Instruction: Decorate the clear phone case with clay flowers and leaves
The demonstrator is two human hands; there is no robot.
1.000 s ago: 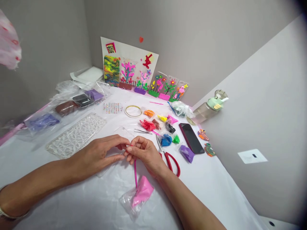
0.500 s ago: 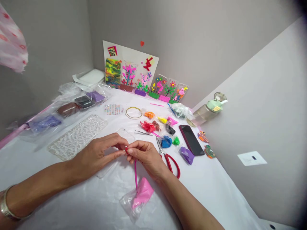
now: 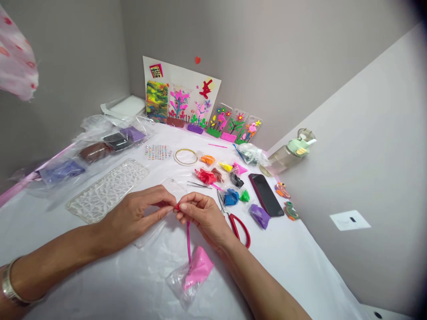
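Note:
Between the fingertips of both hands is a small piece of red clay [image 3: 177,206], mostly covered by the fingers. My left hand [image 3: 143,210] pinches it from the left with thumb and forefinger. On the other side, my right hand [image 3: 200,213] grips it between thumb and curled fingers. Under the hands lies a clear phone case [image 3: 151,231], partly hidden. A magenta stick [image 3: 188,242] shows below my right hand, beside a plastic bag of pink clay [image 3: 199,269]. The opened packet of red clay [image 3: 205,176] lies farther back, near metal tweezers [image 3: 199,185].
Red-handled scissors [image 3: 245,231], a phone [image 3: 266,194] and bags of blue [image 3: 231,197] and purple clay [image 3: 260,216] lie right. A textured clear case [image 3: 108,191] lies left. Behind stand decorated phone cases [image 3: 222,121], a gold bangle [image 3: 186,157] and a water bottle [image 3: 287,155].
The fingertips have shifted slightly around the red clay, which now looks a little more drawn out between them. Everything on the table stays where it was.

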